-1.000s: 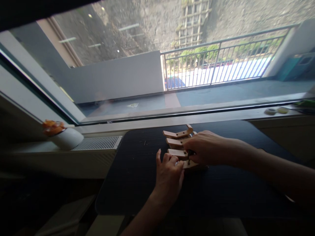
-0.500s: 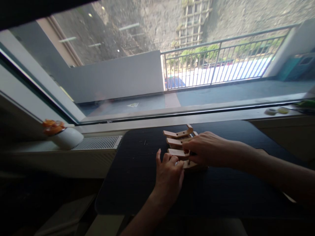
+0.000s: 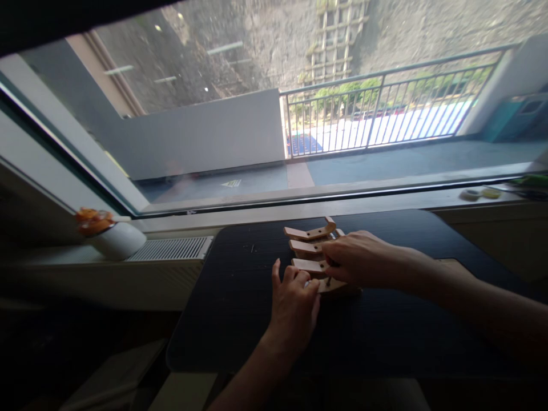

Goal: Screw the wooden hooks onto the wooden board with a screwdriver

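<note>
A small wooden piece with several hook-shaped arms (image 3: pixel 309 265) lies on the dark table, small dark holes showing in the arms. At its near left end my left hand (image 3: pixel 295 297) is closed on the nearest wooden arm, which its fingers mostly cover; one finger sticks up. My right hand (image 3: pixel 359 260) makes a fist over the piece's right side. Whatever sits inside that fist is hidden. Below its fingers a thin dark screw or pin (image 3: pixel 328 281) stands up from the near arm.
The dark table (image 3: pixel 240 319) has rounded corners. A flat light-edged object (image 3: pixel 454 262) lies partly under my right forearm. On the left ledge, a white pot with an orange top (image 3: pixel 122 240) stands beside a vent grille (image 3: pixel 175 248). Tape-like rolls (image 3: pixel 491 193) rest on the windowsill.
My right hand has turned slightly and its fingers have drawn up into a tighter fist, so more of the upright screw or pin shows. My left hand and the wooden piece stay put.
</note>
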### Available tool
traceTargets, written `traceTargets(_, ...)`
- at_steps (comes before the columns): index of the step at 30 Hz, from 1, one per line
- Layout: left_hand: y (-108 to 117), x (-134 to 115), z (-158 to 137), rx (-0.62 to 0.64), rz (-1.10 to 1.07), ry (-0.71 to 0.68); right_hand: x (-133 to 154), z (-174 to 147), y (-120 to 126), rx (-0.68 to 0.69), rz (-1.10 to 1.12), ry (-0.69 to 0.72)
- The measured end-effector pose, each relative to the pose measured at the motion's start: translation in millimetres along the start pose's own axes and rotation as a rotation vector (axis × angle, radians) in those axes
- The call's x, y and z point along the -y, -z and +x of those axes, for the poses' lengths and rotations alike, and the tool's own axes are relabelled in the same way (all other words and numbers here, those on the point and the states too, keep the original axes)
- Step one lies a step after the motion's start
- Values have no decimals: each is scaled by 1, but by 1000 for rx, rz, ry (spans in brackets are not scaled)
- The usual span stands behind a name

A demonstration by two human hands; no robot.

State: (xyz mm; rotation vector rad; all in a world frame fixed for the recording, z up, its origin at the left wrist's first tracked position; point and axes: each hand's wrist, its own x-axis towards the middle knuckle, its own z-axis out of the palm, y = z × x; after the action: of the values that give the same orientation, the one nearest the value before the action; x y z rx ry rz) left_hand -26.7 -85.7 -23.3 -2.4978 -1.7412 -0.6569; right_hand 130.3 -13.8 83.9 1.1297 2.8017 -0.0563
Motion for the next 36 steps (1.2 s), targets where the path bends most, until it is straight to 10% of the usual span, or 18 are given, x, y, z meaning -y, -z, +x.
traceTargets(18, -1, 0, 2, 3, 26, 4, -4, 3, 20, 73, 63, 64)
traceTargets(36, -11, -2, -7, -102, -26, 86, -4, -12, -45, -421, 404, -60)
